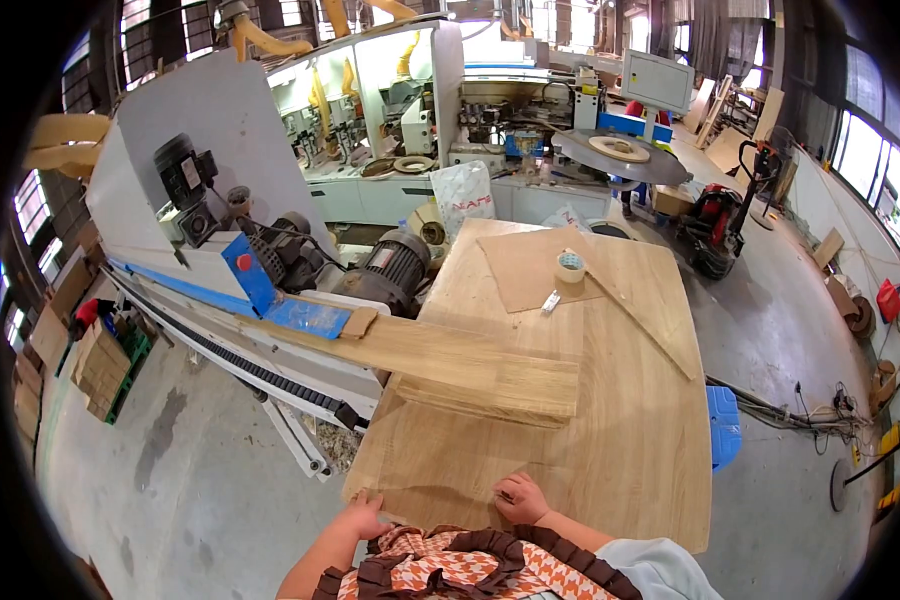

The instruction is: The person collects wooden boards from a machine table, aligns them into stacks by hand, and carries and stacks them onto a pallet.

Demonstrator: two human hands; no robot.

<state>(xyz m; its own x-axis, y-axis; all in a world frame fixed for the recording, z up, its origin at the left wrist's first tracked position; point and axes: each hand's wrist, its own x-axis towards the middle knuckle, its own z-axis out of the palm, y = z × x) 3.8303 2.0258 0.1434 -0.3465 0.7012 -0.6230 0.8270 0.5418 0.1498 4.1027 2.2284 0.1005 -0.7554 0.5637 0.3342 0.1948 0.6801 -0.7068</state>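
My left hand (363, 515) lies at the near left edge of the wooden table (630, 450), fingers spread on its surface and holding nothing. My right hand (520, 497) rests on the table near its front edge, fingers curled in; whether something small is inside cannot be made out. Beyond both hands, a stack of long wooden boards (490, 385) lies on the table and reaches left onto the machine (315, 316). Farther back are a brown sheet (515, 262), a roll of tape (570, 266), a small white item (550, 302) and a thin wooden strip (645, 330).
Motors (395, 265) stand behind the machine at left. A white plastic bag (463, 195) is past the table's far end. At right are a blue object (724, 428), floor cables (785, 412) and a red pallet jack (712, 228). Stacked boards (100, 372) stand far left beside a person in red.
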